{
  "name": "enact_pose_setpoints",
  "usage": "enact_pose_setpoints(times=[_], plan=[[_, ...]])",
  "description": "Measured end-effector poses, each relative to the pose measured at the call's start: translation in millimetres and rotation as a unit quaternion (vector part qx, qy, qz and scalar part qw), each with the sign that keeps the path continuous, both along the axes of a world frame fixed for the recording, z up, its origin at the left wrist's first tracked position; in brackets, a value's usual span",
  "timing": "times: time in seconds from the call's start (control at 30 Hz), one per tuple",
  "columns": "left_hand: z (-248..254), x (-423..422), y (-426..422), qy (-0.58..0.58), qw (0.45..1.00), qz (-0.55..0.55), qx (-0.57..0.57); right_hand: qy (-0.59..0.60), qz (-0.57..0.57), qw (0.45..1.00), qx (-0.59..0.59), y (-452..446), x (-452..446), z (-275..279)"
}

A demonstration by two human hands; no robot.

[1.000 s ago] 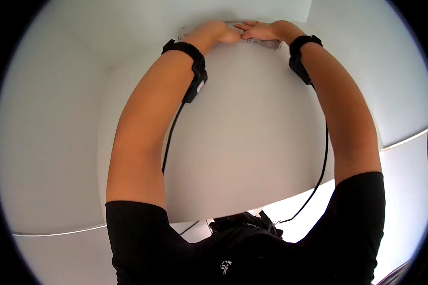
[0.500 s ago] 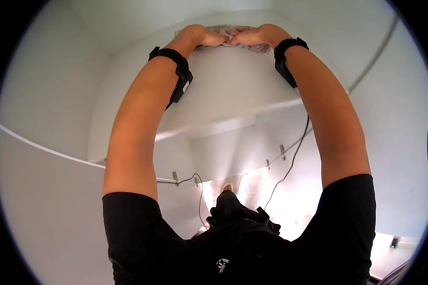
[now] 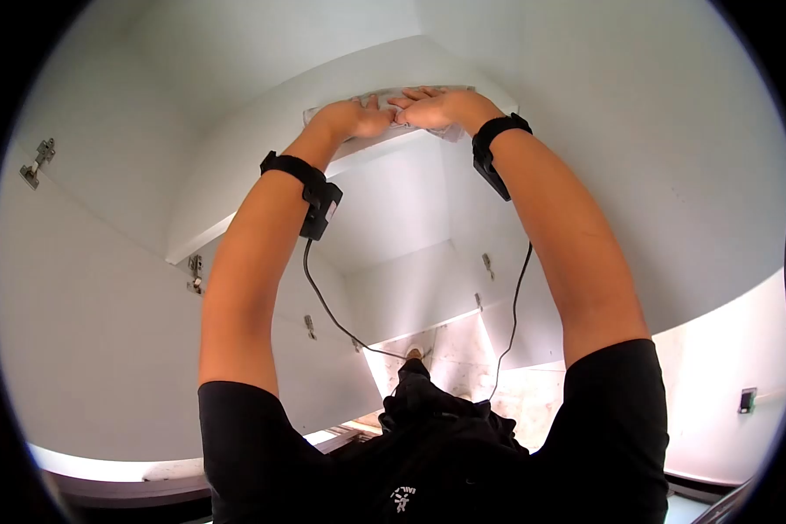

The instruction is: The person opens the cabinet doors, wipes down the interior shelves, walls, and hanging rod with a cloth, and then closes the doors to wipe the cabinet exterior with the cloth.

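A pale, crumpled cloth [image 3: 451, 133] lies on a white shelf [image 3: 214, 218] inside the cabinet, close to its front edge. On the cloth's left part rests my left hand [image 3: 365, 117], fingers stretched and pointing inward. My right hand [image 3: 430, 108] lies on it from the other side with fingers spread. The fingertips of both hands nearly meet at the middle. Some of the cloth is hidden beneath the palms. Each wrist carries a black strap with a small box.
White cabinet walls surround my arms. Metal hinges [image 3: 39, 163] sit along the left panel, with another hinge [image 3: 488, 265] lower in the cabinet. A black cable [image 3: 323, 301] hangs from the left wrist box, and a second cable [image 3: 515, 310] hangs by my right arm.
Both hands and the cloth are now nearer the shelf's front edge. My view has shifted, bringing hinges on the left panel into sight. The hands stay on the cloth.
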State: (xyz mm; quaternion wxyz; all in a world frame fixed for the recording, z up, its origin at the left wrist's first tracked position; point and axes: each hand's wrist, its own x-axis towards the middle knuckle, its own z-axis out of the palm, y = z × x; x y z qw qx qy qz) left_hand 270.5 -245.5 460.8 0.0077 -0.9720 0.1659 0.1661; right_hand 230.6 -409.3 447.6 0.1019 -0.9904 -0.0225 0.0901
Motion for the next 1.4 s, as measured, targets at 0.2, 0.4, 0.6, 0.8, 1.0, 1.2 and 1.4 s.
enact_pose_setpoints(times=[0.2,0.4,0.6,0.8,1.0,1.2,1.4], plan=[[29.0,-44.2,-19.3,-0.069,0.997,0.019,-0.019,-0.008,0.05,0.999,-0.019,-15.5,-17.9,41.6],[-100.2,93.1,36.7,0.023,0.996,-0.055,-0.059,0.105,-0.124,0.986,0.038,71.4,86.5,-60.7],[-99.5,73.2,26.6,-0.024,0.99,-0.13,-0.05,-0.028,-0.196,0.978,-0.067,61.1,72.5,-67.4],[-81.0,54.7,16.9,-0.051,0.987,-0.153,-0.023,-0.061,-0.248,0.965,-0.056,75.4,38.9,-50.1],[-68.9,42.4,17.3,-0.061,0.987,-0.148,-0.029,-0.103,-0.256,0.96,-0.045,85.9,17.1,-37.5],[-49.9,20.6,24.9,-0.103,0.987,-0.122,0.006,-0.138,-0.238,0.96,-0.056,92.9,-1.1,-26.3],[-52.1,22.4,38.6,-0.137,0.985,-0.104,-0.032,-0.132,-0.236,0.963,-0.014,57.9,66.4,-55.8]])
